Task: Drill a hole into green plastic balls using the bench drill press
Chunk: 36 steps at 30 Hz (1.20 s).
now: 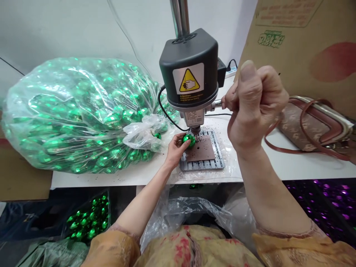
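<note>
Between the thumb and fingers of my left hand is a shiny green faceted ball, held right under the chuck of a small bench drill press. Whether the bit touches the ball is hard to see. Below lies a brown board with a small hole, on the slotted metal base. My right hand is closed around the feed lever at the drill's right side; the lever's outer end is hidden by the fingers. Dark shavings are scattered around the base.
A big clear bag of green balls lies at the left on the white table. To the right are a handbag and a large cardboard box. Green balls and purple balls sit below table height.
</note>
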Available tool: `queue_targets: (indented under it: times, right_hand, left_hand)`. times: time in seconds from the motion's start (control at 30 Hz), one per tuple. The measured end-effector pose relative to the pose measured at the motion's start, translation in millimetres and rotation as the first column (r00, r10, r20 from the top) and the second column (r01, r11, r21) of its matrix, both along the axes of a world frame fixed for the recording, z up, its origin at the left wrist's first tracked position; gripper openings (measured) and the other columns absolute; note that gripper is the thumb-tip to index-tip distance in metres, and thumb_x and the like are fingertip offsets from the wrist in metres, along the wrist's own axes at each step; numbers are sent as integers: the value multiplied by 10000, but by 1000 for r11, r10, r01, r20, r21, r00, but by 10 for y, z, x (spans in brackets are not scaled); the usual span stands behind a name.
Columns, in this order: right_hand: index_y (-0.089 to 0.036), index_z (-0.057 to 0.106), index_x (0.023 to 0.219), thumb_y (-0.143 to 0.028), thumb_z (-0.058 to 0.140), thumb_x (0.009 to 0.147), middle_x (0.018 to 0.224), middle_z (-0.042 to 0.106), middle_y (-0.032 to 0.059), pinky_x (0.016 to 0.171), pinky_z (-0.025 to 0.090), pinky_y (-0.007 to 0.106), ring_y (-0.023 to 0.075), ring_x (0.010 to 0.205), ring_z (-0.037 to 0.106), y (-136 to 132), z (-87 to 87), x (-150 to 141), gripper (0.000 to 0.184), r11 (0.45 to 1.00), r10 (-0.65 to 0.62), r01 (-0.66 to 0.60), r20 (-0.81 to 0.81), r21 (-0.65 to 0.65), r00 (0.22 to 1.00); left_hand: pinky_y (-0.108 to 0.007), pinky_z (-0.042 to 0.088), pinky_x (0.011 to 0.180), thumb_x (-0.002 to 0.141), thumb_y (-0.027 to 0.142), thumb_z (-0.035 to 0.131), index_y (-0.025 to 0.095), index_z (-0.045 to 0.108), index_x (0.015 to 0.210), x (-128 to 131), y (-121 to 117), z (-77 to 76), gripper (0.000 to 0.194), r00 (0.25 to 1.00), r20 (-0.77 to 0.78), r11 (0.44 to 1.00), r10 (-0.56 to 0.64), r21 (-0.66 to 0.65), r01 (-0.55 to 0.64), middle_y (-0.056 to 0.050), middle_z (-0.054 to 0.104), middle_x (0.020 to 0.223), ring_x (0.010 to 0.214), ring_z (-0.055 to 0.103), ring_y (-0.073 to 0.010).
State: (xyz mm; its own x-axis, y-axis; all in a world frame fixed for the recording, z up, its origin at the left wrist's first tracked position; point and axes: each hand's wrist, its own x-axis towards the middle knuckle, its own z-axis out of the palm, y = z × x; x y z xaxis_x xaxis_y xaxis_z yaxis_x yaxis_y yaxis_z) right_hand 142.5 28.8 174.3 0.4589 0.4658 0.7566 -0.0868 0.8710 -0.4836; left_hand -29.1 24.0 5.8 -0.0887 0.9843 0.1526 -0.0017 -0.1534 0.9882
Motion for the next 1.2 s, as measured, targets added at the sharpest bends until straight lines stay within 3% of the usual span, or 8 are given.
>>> queue_targets:
  times: [0.37,0.73,1.0,1.2]
  right_hand:
    - [-182,336,634,-370,540,910,549,313,-76,485,297,169,-29,478,385,-38,14,6,391,999,28,-28,30,19,999]
    - [-200,302,667,-432,509,927,588,280,-58,504,332,200,-6,492,358,-35,-10,22,406,1000,-26,27,89,-5,996]
    - [-196,295,676,-455,499,932,590,244,-55,496,289,212,-5,495,341,-14,-31,30,417,998,-51,53,109,-16,993]
    - [-192,296,655,-464,515,922,566,280,-61,499,293,213,-6,489,346,-7,-24,37,439,999,-41,44,100,-19,994]
  left_hand:
    - [-324,530,895,688,532,862,191,600,1055,82,59,-65,565,993,17,992,-117,49,116,-51,680,1059,986,656,-184]
    - [-351,531,905,690,543,856,179,616,1066,64,71,-92,576,990,-11,988,-141,56,141,-76,707,1062,999,668,-204]
    - [-353,553,842,676,490,877,178,631,1076,115,-14,-67,564,984,-132,988,-122,80,134,-64,714,981,913,680,-202]
    - [-384,568,892,735,462,845,194,628,1159,181,-128,-18,546,945,-309,984,-106,107,146,-89,721,1100,1006,692,-234]
